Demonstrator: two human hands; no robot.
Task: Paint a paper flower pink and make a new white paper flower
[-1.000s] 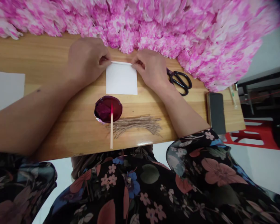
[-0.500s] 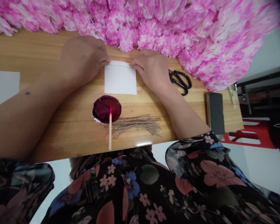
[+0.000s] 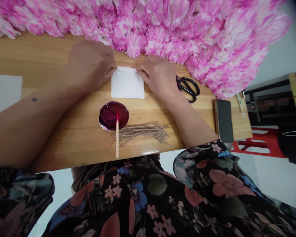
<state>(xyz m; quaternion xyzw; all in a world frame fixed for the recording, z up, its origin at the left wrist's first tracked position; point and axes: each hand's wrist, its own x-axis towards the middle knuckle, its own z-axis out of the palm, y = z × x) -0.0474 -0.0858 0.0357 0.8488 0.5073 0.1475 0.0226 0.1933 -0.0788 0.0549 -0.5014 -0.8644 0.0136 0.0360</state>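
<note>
- The white paper [image 3: 127, 84] looks a bit shorter than a moment ago, and both hands have stayed at its far edge.
- A big heap of pink paper flowers [image 3: 177, 29] fills the back of the wooden surface [image 3: 51, 131].
- The left hand [image 3: 90, 64] has its fingers closed, pinching the far left corner of the paper.
- The right hand [image 3: 158, 75] has its fingers closed on the far right corner.
- The paper lies flat between the two hands, in the middle of the surface.
- A dark block [image 3: 224, 120] lies at the right end.
- Strings [image 3: 141, 131] lie near the front edge.
- Black scissors [image 3: 189, 88] lie just beside the right hand.
- A round dish of dark red paint [image 3: 113, 115] sits near the paper, with a stick [image 3: 117, 138] resting on it.
</note>
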